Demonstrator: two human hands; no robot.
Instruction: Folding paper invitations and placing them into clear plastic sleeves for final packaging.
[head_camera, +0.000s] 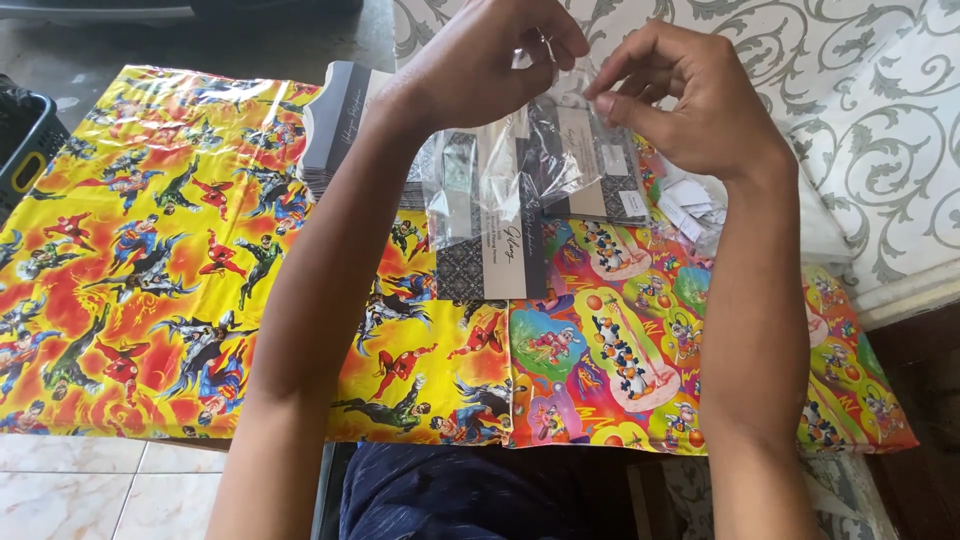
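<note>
Seen from the head camera, both hands are raised over the table near twelve o'clock, working at the mouth of a clear plastic sleeve (520, 160). The left hand (480, 60) has its fingers curled inward and pinches the upper edge of the sleeve at about eleven o'clock from the sleeve's middle. The right hand (690, 95) sits just beside it at one o'clock, thumb and forefinger pressed together on the other side of the same plastic edge, the remaining fingers loosely bent. The sleeve hangs down from the two pinches, crinkled and glinting, and a grey patterned card (490, 250) with a pale strip shows through it, its lower end resting on the table near the centre of the view.

At ten o'clock from the hands lies a stack of grey cards (335, 120), fanned slightly. The table is covered with glossy wrapping paper: a yellow and red superhero sheet (130, 250) fills the nine o'clock side, and a multicoloured cartoon sheet (620, 340) lies toward five o'clock, touching it edge to edge. A heap of small white paper pieces (690, 205) sits at three o'clock, under the right wrist. A dark plastic crate (25, 140) stands at the far nine o'clock edge.
</note>
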